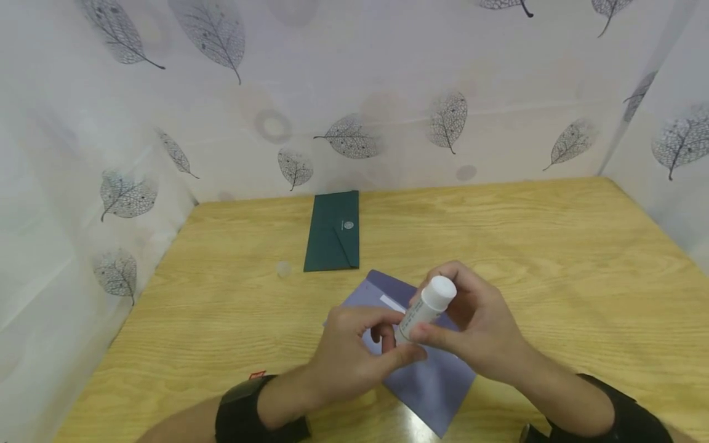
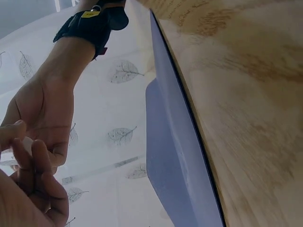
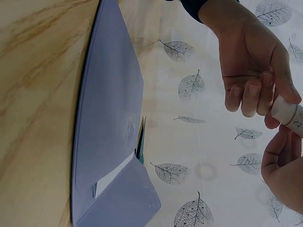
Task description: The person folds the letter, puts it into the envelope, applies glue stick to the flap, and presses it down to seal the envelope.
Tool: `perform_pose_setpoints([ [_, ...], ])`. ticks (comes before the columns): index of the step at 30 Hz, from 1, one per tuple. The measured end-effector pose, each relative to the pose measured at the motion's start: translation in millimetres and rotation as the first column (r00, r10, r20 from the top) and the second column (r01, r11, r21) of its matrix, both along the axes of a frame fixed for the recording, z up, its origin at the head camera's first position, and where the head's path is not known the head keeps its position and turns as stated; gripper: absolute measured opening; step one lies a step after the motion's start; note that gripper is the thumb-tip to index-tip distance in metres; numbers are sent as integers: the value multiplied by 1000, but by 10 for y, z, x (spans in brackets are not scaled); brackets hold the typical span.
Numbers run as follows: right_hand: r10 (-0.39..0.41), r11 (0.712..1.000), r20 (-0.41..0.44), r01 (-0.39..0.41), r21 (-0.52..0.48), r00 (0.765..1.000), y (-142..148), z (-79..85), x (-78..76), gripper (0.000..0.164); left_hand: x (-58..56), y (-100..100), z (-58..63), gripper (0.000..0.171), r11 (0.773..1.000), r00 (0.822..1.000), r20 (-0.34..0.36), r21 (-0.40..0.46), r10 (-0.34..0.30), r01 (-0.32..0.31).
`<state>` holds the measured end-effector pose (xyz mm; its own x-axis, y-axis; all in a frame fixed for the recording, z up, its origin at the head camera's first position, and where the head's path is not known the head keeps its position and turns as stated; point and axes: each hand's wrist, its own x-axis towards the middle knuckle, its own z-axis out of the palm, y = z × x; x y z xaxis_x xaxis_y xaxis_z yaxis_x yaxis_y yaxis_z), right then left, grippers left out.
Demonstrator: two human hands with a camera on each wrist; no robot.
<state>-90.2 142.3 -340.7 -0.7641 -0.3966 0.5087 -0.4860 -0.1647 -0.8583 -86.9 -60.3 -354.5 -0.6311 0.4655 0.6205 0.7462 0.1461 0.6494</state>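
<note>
A white glue stick (image 1: 425,309) with its cap on is tilted in both hands above the table. My left hand (image 1: 354,351) pinches its lower end between thumb and index finger. Higher on the tube, my right hand (image 1: 484,332) grips it between thumb and fingers. Beneath the hands lies a lavender envelope (image 1: 429,391); its flap (image 3: 125,198) stands raised in the right wrist view, with a white paper edge (image 3: 113,175) showing inside. In the left wrist view the tube is mostly hidden behind the fingers.
A dark green envelope (image 1: 329,243), its flap folded down, lies farther back on the wooden table (image 1: 526,246). A leaf-patterned curtain (image 1: 388,67) hangs behind the table and along its sides. A small red-edged item (image 1: 257,374) shows beside the left wrist strap.
</note>
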Motion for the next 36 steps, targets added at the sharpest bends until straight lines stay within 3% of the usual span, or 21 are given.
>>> perform_pose_setpoints([
  [4, -17, 1000, 4, 17, -8, 1000, 4, -12, -23, 40, -24, -36, 32, 26, 992, 999, 43, -126, 10, -4],
  [7, -32, 999, 12, 32, -26, 999, 19, -15, -41, 40, -68, -90, 93, 37, 958, 997, 77, -285, 6, 17],
  [10, -36, 998, 19, 37, -57, 999, 41, -20, -64, 38, -172, -172, 138, 45, 891, 998, 64, -454, 7, 22],
  [14, -73, 994, 6, 73, -84, 997, 62, -34, -94, 36, -384, -305, 124, 37, 779, 998, -46, -624, 33, -54],
  [16, -93, 991, 8, 94, -92, 996, 69, -42, -103, 35, -479, -359, 94, 33, 738, 994, -102, -668, 40, -99],
  [19, -99, 992, 39, 102, -77, 994, 82, -47, -116, 36, -581, -414, 34, 28, 705, 987, -161, -696, 31, -135],
  [23, -67, 997, 94, 71, -42, 993, 100, -31, -138, 35, -655, -450, -31, 28, 663, 988, -153, -740, 4, -118],
  [27, -86, 995, 124, 79, 65, 989, 110, 12, -140, 30, -705, -464, -73, 38, 586, 991, -131, -805, -27, -91],
  [31, -164, 956, 124, 126, 266, 979, 105, 38, -130, 20, -740, -469, -104, 51, 531, 994, -97, -846, -58, -51],
  [36, -241, 845, 33, 193, 499, 970, 85, 21, -155, 9, -748, -460, -123, 58, 487, 997, -48, -873, -54, -16],
])
